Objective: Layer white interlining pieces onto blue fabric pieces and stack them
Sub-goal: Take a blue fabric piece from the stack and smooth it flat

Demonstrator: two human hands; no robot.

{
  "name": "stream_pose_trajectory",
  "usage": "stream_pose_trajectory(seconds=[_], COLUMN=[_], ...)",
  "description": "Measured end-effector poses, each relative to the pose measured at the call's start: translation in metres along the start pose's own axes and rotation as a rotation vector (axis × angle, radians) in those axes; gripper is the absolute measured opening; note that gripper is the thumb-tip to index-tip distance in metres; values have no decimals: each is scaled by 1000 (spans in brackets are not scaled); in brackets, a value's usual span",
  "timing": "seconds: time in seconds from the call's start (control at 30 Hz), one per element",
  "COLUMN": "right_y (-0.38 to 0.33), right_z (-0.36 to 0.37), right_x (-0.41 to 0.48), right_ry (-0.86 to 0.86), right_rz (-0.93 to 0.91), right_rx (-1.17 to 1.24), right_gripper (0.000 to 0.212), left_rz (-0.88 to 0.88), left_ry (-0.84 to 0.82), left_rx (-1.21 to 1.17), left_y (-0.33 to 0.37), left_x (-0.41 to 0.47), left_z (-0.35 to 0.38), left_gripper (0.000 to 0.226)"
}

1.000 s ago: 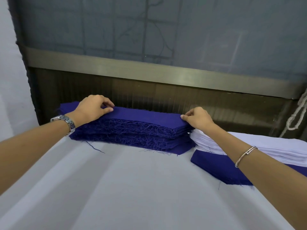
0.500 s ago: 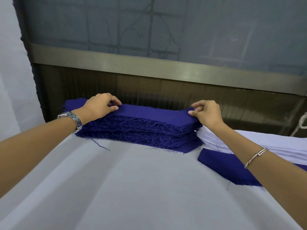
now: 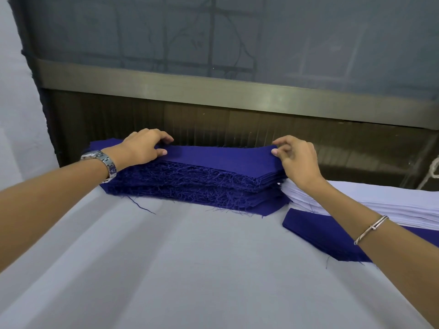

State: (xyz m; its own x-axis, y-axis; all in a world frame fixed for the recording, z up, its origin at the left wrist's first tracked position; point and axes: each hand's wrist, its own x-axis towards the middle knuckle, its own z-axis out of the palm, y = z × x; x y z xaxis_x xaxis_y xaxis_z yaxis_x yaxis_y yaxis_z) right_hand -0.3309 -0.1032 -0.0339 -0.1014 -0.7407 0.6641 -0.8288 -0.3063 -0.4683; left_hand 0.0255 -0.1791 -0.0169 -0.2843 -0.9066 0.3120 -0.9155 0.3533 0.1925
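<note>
1. The left hand grips the left end of the top piece, thumb on its upper face and fingers curled over the far edge.
2. The right hand pinches the right corner of the same piece between thumb and forefinger, with the other fingers loosely bent above it.
3. The top piece lies on the blue stack and is slightly raised at the right corner. The step in hand looks like lifting one blue piece off.
4. The blue stack is tall and frayed along its near side. It sits at the far edge of the table, so many blue pieces are left to process.
5. Just right of it is the white stack, also thick. It rests on a blue layer that juts out toward the near side.
6. Whether that blue layer is a finished pairing or just a base cannot be told. No layered pair shows on the near part of the table, so the task seems to be early, or at the start of a fresh cycle.
7. A watch is on the left wrist and a bangle on the right forearm.
8. A metal rail runs behind the stacks.
</note>
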Motion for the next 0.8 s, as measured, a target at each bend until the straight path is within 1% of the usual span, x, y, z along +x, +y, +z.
stream_pose_trajectory(seconds=[0.07, 0.17, 0.27, 0.33, 0.4, 0.5, 0.57, 0.67, 0.8], right_y=[2, 6, 10, 12, 13, 14, 13, 11, 6], right_z=[0, 2, 3, 3, 3, 1, -1, -5, -16], right_x=[-1, -4, -11, -16, -19, -22, -23, -23, -21], right_ry=[59, 191, 290, 306, 292, 261, 234, 198, 140], right_rz=[-34, -153, -278, -366, -408, -380, -343, -256, -168], right_rx=[-13, -104, -102, -53, 9, 80, 99, 119, 230], right_gripper=[15, 8, 5, 4, 3, 4, 5, 5, 2], left_rz=[10, 19, 34, 49, 78, 129, 137, 124, 129], left_ry=[-20, -41, -37, -20, 17, 128, 199, 295, 411], left_rx=[-15, -10, 44, 76, 131, 278, 325, 326, 265], left_y=[0, 1, 5, 7, 6, 0, -7, -18, -30], left_x=[2, 5, 7, 8, 5, -4, -11, -24, -38], left_z=[1, 1, 1, -1, -4, -11, -14, -19, -35], left_gripper=[50, 54, 59, 59, 51, 36, 30, 26, 25])
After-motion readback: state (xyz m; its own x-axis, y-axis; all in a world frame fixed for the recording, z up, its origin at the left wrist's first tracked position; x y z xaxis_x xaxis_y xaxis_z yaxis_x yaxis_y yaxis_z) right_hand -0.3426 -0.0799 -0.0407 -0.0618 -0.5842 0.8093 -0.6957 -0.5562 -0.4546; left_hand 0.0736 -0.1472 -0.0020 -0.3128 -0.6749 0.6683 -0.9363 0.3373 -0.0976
